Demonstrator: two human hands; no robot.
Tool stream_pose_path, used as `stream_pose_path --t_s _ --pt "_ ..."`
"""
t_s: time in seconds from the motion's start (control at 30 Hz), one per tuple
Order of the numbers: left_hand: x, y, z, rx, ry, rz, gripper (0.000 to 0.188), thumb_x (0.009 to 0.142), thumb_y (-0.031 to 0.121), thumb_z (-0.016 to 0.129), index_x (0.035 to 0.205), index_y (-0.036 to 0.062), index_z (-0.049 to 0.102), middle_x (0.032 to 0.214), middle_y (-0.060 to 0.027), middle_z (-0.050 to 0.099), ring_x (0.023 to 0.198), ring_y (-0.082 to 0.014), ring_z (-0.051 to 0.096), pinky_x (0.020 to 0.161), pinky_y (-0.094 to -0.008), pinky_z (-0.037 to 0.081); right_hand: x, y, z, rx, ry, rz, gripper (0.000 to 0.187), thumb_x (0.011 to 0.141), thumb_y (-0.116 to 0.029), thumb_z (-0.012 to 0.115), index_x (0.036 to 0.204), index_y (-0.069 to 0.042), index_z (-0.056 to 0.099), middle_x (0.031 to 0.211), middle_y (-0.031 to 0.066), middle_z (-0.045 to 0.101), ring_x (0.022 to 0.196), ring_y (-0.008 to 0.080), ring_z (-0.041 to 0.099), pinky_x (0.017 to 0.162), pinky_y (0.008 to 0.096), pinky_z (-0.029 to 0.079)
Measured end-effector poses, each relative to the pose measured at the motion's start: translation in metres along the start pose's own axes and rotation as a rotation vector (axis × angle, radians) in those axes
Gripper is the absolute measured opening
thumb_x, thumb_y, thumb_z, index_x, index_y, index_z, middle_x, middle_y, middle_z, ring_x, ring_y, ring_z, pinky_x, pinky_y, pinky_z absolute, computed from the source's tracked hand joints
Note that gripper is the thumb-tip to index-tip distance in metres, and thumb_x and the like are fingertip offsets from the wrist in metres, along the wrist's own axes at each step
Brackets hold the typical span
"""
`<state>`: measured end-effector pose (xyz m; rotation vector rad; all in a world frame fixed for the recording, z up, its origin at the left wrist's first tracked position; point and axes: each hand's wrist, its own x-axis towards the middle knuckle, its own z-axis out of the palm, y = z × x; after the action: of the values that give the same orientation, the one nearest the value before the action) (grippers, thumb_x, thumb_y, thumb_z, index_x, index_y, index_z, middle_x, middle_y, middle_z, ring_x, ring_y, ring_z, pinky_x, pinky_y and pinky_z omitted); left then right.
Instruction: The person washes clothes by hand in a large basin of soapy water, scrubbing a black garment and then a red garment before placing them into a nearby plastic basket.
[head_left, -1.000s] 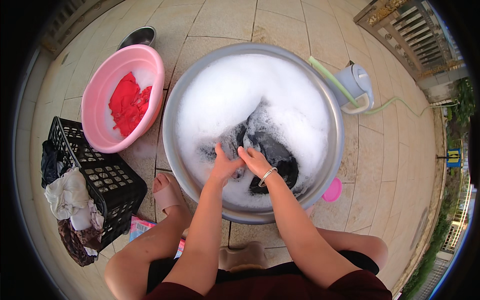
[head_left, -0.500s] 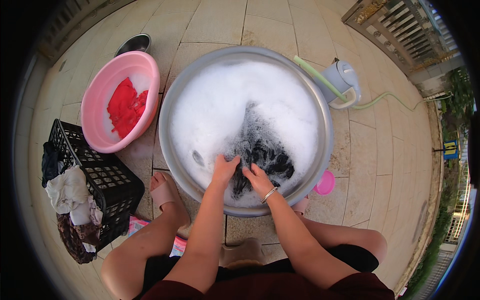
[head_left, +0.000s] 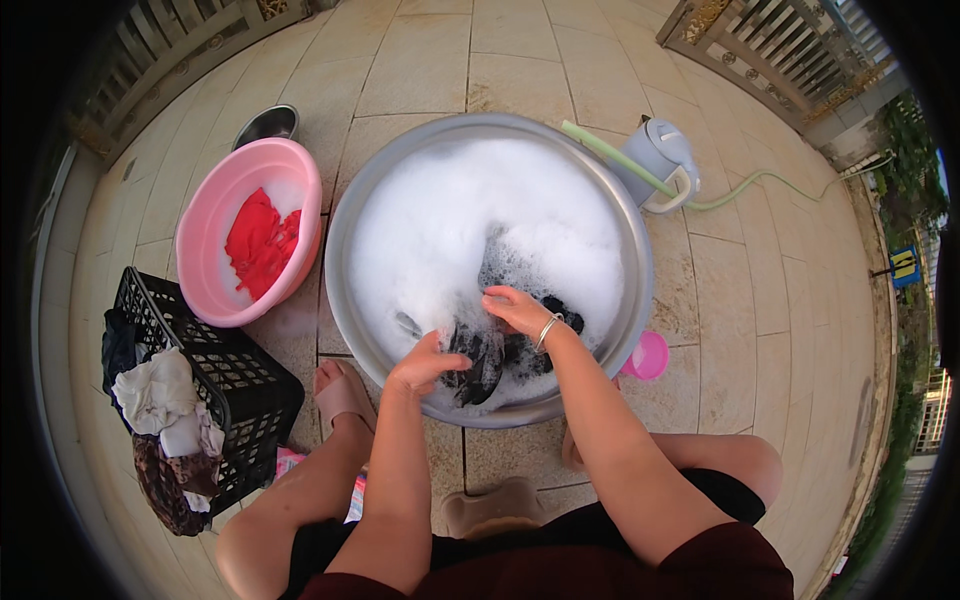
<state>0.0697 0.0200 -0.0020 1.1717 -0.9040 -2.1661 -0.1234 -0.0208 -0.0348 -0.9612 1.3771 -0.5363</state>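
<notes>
Left hand (head_left: 428, 364) and right hand (head_left: 520, 312) are apart, grip unclear, at dark cloth (head_left: 482, 368), pieces uncountable, in 1 foamy grey basin (head_left: 640, 280); leftward stand 1 pink tub (head_left: 198, 242) and 1 black crate (head_left: 282, 390).

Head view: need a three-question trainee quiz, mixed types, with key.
1. Multiple choice: where is the dark cloth nearest the left hand?
a) in the black crate
b) in the foamy large metal tub
c) in the small metal bowl

2. True or false: the bracelet is worn on the left wrist.

3. Short answer: what colour is the laundry in the pink basin?

Key:
1. b
2. False; the bracelet is on the wrist of the right hand.
3. Red
</notes>
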Motion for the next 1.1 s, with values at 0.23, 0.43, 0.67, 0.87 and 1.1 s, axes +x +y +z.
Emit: stream_pose_path --t_s 0.23,0.43,0.67,0.87,1.1 --pt "0.011 0.014 -0.025 0.693 0.308 0.041 0.036 0.066 0.010 0.062 0.099 -0.0026 0.051 0.087 -0.0105 0.056 0.080 -0.0188 0.053 0.073 -0.0280 0.042 -0.022 -0.006 0.003 0.336 0.271 0.173 0.059 0.075 -0.027 0.061 0.119 0.003 0.037 0.107 0.0098 0.049 0.098 0.0143 0.044 0.085 0.0291 0.034" --pt "0.017 0.028 0.010 0.600 0.201 0.243 0.031 0.080 0.024 0.055 0.101 0.0007 0.052 0.089 -0.0080 0.057 0.083 -0.0137 0.052 0.074 -0.0261 0.041 -0.033 -0.045 0.003 0.570 0.191 -0.342 0.014 0.077 -0.015 0.059 0.084 -0.004 0.053 0.081 -0.0029 0.052 0.074 0.0037 0.044 0.066 0.0193 0.036" --pt "0.002 0.029 0.030 -0.149 0.090 0.163 0.033 0.079 0.019 0.058 0.107 0.0028 0.053 0.100 -0.0008 0.056 0.089 -0.0087 0.050 0.080 -0.0238 0.038 -0.028 -0.039 -0.016 0.622 0.219 -0.120 0.037 0.080 -0.037 0.054 0.105 -0.010 0.050 0.100 0.0005 0.050 0.089 0.0103 0.046 0.073 0.0287 0.037" --pt "0.000 0.025 0.016 -0.208 -0.146 0.140 0.029 0.081 0.020 0.055 0.105 0.0026 0.055 0.097 0.0002 0.057 0.089 -0.0080 0.049 0.081 -0.0233 0.036 -0.008 -0.008 -0.007 0.620 0.002 0.079 0.041 0.080 -0.028 0.054 0.117 -0.014 0.042 0.109 0.0060 0.047 0.095 0.0160 0.046 0.079 0.0289 0.037" --pt "0.004 0.034 -0.021 0.508 0.367 0.168 0.036 0.083 0.027 0.051 0.097 -0.0053 0.055 0.090 -0.0038 0.058 0.084 -0.0106 0.050 0.075 -0.0239 0.038 -0.030 -0.031 -0.029 0.193 0.335 -0.154 0.021 0.077 -0.015 0.057 0.096 -0.007 0.058 0.075 0.0021 0.055 0.065 0.0100 0.047 0.061 0.0227 0.040"
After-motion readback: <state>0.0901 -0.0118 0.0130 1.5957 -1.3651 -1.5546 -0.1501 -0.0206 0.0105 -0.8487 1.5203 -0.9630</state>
